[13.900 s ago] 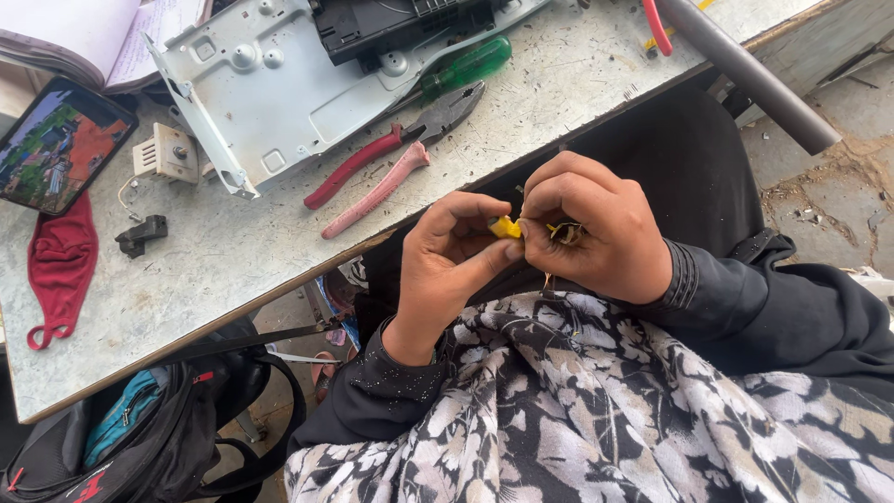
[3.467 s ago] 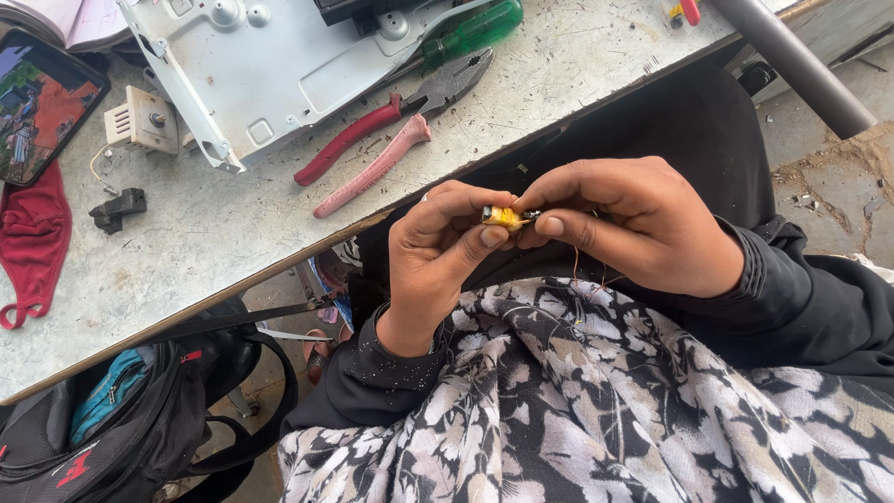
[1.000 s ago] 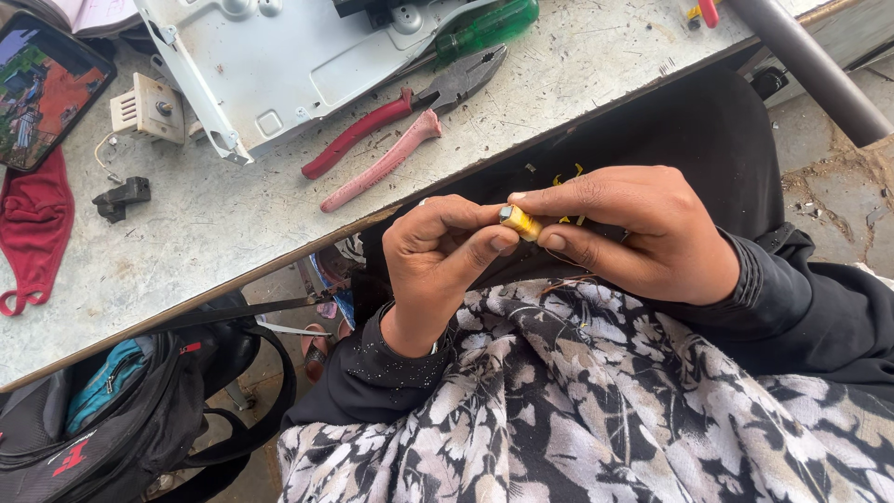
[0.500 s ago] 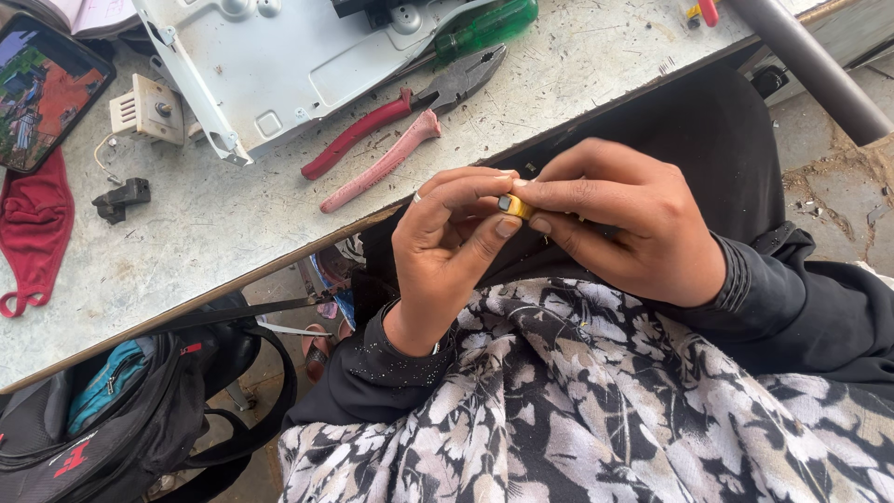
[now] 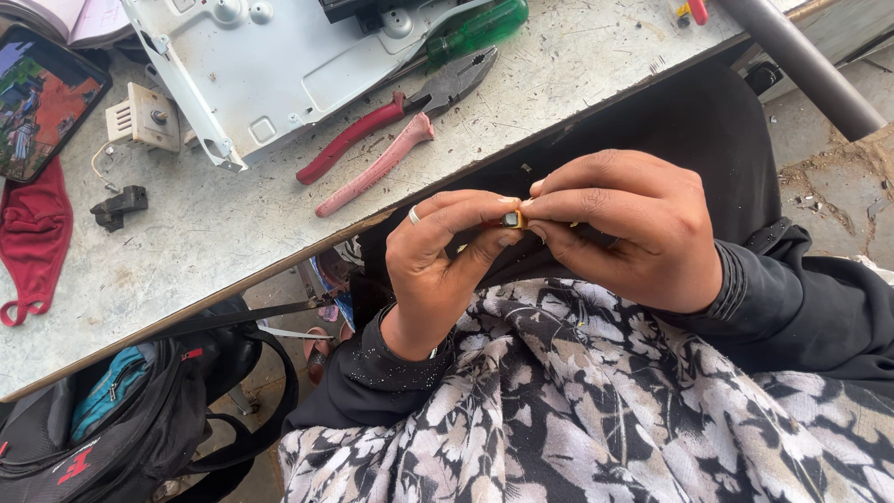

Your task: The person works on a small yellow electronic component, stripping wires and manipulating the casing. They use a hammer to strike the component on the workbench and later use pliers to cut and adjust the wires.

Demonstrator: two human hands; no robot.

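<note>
Both hands meet over the lap, just below the table (image 5: 186, 270) edge. The left hand (image 5: 438, 256) and right hand (image 5: 624, 228) pinch a small yellow part (image 5: 513, 220) between closed fingertips, the other fingers curled in. Red pliers (image 5: 391, 126), a grey metal chassis (image 5: 270, 65) and a green screwdriver (image 5: 475, 26) lie on the table, well apart from the hands.

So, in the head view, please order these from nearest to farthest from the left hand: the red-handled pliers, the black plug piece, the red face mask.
From the left hand:
1. Red-handled pliers, on the table just above it.
2. Black plug piece, further left on the table.
3. Red face mask, at the table's far left edge.
</note>
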